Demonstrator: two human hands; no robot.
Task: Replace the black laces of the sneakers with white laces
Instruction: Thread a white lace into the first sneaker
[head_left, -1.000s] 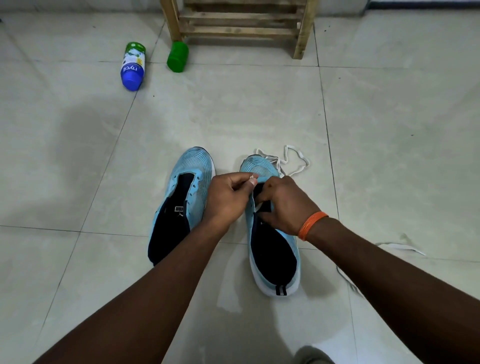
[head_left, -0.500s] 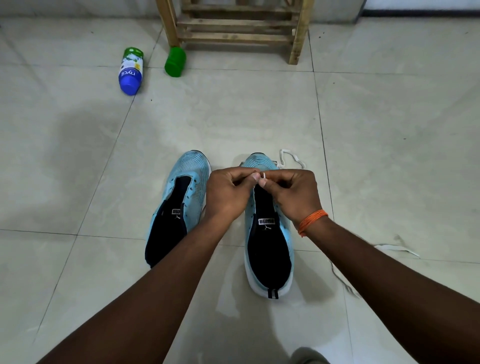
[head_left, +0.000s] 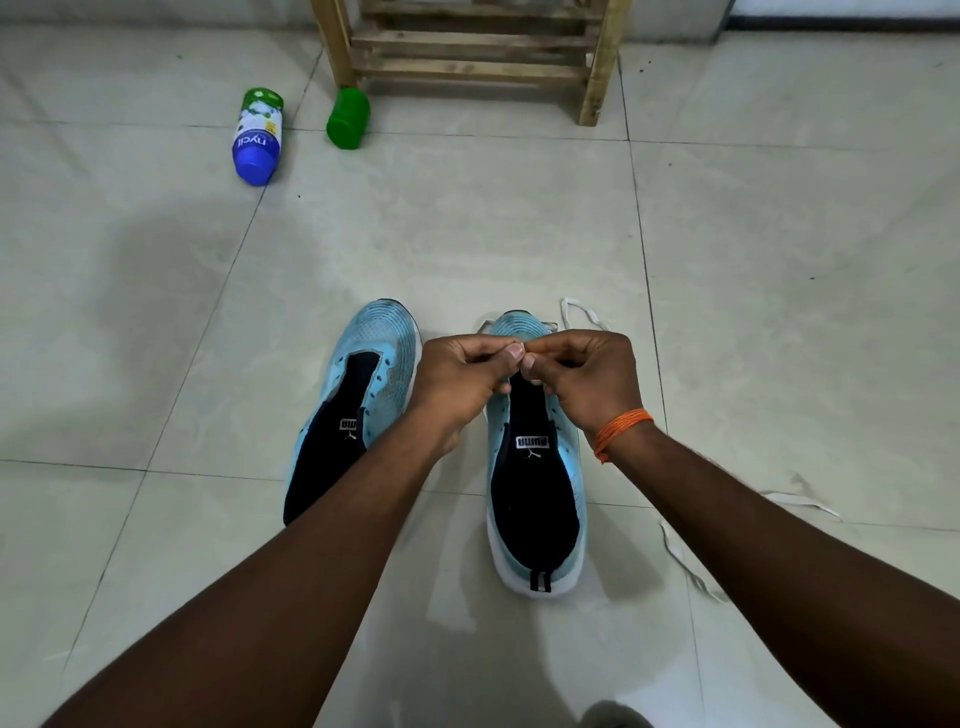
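Left hand (head_left: 462, 379): fingers curled, thumb and forefinger pinching the white lace (head_left: 576, 312), thumb tip against the other thumb.
Right hand (head_left: 587, 379): same pinch; orange thread band (head_left: 621, 431) on its wrist.
White lace: mostly hidden in the pinch, looping past the toe.
Right sneaker (head_left: 535, 467): light blue, beneath both hands, eyelets bare, tongue reads "PUMA" upside down.
Left sneaker (head_left: 363, 395): just beside it, unlaced, small Puma tag.
Bottle (head_left: 257, 135): lying on the tiles, blue cap, "nycil".
Green container (head_left: 348, 118): by the wooden rack (head_left: 467, 52) leg.
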